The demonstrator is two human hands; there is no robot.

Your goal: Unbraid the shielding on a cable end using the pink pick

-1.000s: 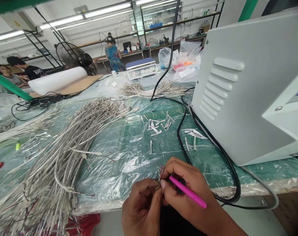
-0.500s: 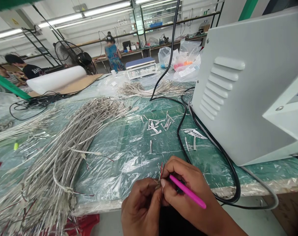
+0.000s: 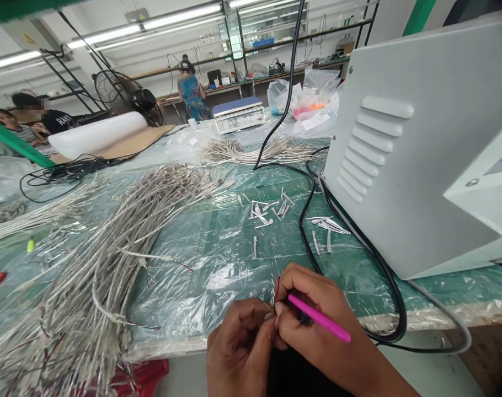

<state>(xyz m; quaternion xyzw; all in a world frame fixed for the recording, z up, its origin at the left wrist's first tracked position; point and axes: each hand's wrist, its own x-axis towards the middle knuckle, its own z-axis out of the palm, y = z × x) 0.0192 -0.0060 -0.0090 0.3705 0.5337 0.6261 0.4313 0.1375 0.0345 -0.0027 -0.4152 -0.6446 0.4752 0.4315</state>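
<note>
At the bench's near edge, my left hand (image 3: 245,344) pinches the end of a cable (image 3: 270,315) between thumb and forefinger. Thin red and dark wires (image 3: 276,282) fan upward from that end. My right hand (image 3: 315,317) is closed around a slim tool with a bright pink handle (image 3: 320,318); its working tip is hidden among the fingers. Thumb and forefinger of that hand press against the wires, touching my left fingertips. To the left lies a big bundle of grey braided cables (image 3: 127,237), some ends showing bare coloured wires.
Silvery strips (image 3: 261,214) lie scattered on the plastic-covered green bench (image 3: 218,275). A grey vented machine (image 3: 400,165) stands on the right, black cables (image 3: 306,220) running beside it. Farther back are more cables (image 3: 259,150), plastic bags (image 3: 313,102) and people (image 3: 191,91).
Both hands have shifted very slightly right in the picture, along with most of the scene. The wires between the fingers look more bunched together; the grips are the same.
</note>
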